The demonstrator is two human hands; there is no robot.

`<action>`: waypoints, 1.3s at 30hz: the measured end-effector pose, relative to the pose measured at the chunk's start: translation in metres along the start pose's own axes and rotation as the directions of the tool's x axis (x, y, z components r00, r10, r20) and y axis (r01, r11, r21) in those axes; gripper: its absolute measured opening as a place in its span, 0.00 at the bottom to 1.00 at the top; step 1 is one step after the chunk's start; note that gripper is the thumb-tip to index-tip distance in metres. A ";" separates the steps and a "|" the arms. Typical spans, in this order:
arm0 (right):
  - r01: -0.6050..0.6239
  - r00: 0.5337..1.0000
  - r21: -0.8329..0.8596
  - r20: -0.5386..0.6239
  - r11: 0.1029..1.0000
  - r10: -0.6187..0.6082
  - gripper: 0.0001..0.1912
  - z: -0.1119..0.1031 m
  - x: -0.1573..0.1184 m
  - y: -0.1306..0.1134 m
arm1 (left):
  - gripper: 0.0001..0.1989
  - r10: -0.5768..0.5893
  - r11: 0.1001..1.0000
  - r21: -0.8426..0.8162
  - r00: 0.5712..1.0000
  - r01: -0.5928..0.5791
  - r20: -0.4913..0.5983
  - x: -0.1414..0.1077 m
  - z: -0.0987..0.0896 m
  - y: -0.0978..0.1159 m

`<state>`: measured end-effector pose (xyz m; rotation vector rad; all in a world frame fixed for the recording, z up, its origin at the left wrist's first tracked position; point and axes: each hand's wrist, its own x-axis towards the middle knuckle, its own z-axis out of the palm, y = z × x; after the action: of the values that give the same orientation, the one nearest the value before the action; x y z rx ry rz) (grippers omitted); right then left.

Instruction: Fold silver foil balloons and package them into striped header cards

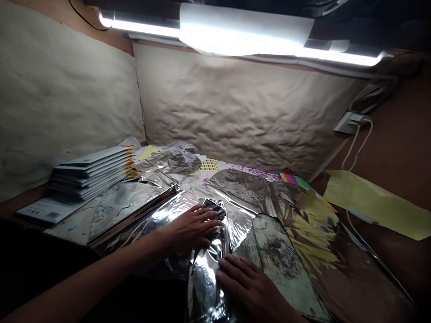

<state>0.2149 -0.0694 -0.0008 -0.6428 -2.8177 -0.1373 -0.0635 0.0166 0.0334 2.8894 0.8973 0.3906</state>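
The left hand lies flat and open on a folded strip of silver foil, its fingers reaching over the strip's upper part; the right hand rests open-palmed against the strip's lower edge; neither hand grips anything. The strip lies between the hands, on top of a wider mirror-bright foil sheet (its shine throws back the room in smears of yellow and brown). Flat, spread fingers seem right for this material: pressure stays even, whereas a pinch would leave sharp creases; smoothing outward along the fold should keep it straight.

Beyond the hands, a crumpled foil sheet lies against a stack of white booklets; a strip of coloured sticky notes shows past the mirror-bright sheet's far edge; a yellow paper sheet lies on a brown surface to the right. Kraft paper lines the wall; a fluorescent tube light glares above it; white cables hang from a wall socket.
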 end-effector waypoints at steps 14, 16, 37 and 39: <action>-0.595 0.571 0.768 0.196 0.238 0.797 0.27 0.007 0.048 0.008 | 0.23 -0.714 0.540 -0.621 0.700 0.568 0.019 -0.051 0.018 0.067; -0.596 0.514 0.784 0.204 0.175 0.833 0.39 0.009 0.057 0.009 | 0.31 -0.794 0.497 -0.574 0.607 0.651 0.001 -0.040 0.021 0.063; -0.173 0.975 0.127 0.160 0.977 0.152 0.41 -0.012 -0.016 0.000 | 0.35 -0.133 0.980 -0.143 0.990 0.137 0.036 -0.074 0.001 0.072; -0.228 0.968 0.210 0.157 0.951 0.197 0.36 -0.012 -0.013 -0.001 | 0.42 -0.097 0.973 -0.204 0.994 0.104 0.042 -0.074 -0.002 0.067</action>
<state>0.2286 -0.0774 0.0074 -0.9250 -2.8058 0.2730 -0.0866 -0.0808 0.0306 2.6431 0.9337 0.4011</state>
